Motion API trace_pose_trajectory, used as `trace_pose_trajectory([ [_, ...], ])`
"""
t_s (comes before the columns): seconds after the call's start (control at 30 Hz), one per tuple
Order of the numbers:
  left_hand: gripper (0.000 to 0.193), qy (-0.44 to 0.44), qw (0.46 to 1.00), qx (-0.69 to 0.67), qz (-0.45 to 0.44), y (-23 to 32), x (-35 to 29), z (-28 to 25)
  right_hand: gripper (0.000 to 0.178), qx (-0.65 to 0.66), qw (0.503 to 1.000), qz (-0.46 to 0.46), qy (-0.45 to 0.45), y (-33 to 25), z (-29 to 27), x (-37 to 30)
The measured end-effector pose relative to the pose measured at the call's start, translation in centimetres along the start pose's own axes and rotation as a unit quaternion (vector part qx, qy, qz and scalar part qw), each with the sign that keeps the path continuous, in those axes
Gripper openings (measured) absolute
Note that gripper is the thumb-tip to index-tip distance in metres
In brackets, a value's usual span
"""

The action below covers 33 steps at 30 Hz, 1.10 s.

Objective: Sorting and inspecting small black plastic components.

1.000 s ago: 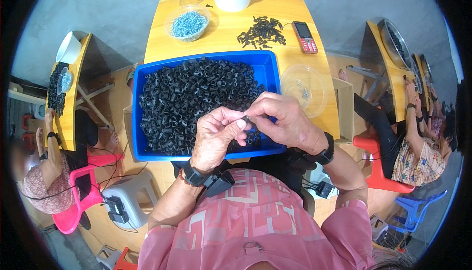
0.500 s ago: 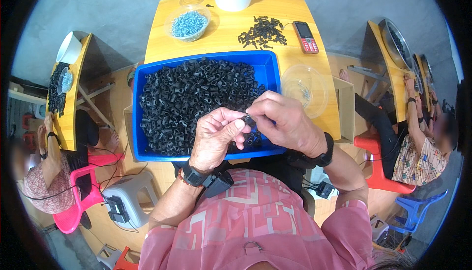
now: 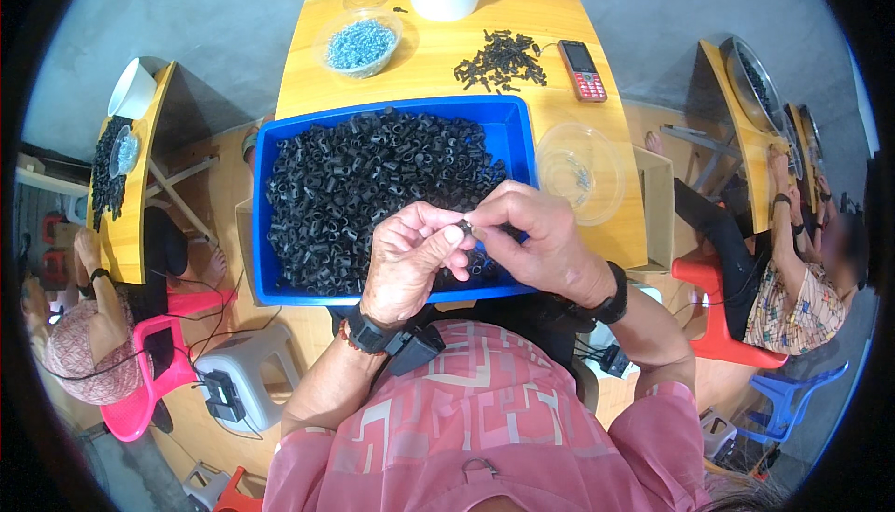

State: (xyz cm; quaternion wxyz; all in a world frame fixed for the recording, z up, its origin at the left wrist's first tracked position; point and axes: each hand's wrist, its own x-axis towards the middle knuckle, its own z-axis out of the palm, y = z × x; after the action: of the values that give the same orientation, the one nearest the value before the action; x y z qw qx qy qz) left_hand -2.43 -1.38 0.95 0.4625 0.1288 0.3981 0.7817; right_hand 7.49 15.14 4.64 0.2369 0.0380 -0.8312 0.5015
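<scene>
Right hand (image 3: 539,236) lower, its grip unclear, left hand (image 3: 408,251) pinching part (image 3: 465,226), tub (image 3: 510,130) of black pieces (image 3: 368,190), bowl (image 3: 364,72) of blue bits (image 3: 362,45)

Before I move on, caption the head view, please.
Left hand and right hand meet at a small black part above a filled blue tray.

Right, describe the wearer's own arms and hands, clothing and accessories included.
Both the left hand and the right hand are ungloved. The left wrist wears a chunky black band and, beside it, a reddish-brown bead bracelet. The right wrist has a wide black strap. The pink sleeves are short, leaving both forearms bare.
</scene>
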Motion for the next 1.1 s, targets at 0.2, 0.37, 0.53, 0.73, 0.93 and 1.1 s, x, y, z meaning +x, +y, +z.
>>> trace_pose_trajectory([
  [0.2, 0.016, 0.001, 1.0, 0.024, 0.001, 0.0, -0.1, 0.1, 0.015, 0.006, 0.999, 0.042, 0.006, -0.1, -0.5, 0.3],
  [0.37, 0.013, -0.007, 1.0, -0.01, -0.01, 0.1, -0.1, 0.1, 0.017, -0.023, 1.0, -0.002, -0.004, -0.1, -0.3, 0.1],
  [0.53, 0.012, -0.022, 0.998, -0.049, -0.04, 0.3, -0.1, -0.3, 0.02, -0.021, 0.999, -0.026, -0.039, 0.2, -0.5, 0.1],
  [0.73, 0.012, -0.021, 0.998, -0.053, 0.0, 0.1, 0.2, -0.3, 0.024, 0.038, 0.999, -0.016, -0.02, 0.9, -0.6, -0.2],
  [0.93, 0.015, 0.016, 0.996, -0.053, 0.072, 0.2, 0.1, 0.0, 0.017, -0.087, 0.991, 0.105, 0.001, 1.2, -2.9, 1.0],
  [1.1, 0.017, 0.034, 0.995, -0.034, 0.09, 0.0, 0.0, -0.2, 0.009, -0.251, 0.932, 0.075, -0.25, 0.2, -1.6, 1.2],
])
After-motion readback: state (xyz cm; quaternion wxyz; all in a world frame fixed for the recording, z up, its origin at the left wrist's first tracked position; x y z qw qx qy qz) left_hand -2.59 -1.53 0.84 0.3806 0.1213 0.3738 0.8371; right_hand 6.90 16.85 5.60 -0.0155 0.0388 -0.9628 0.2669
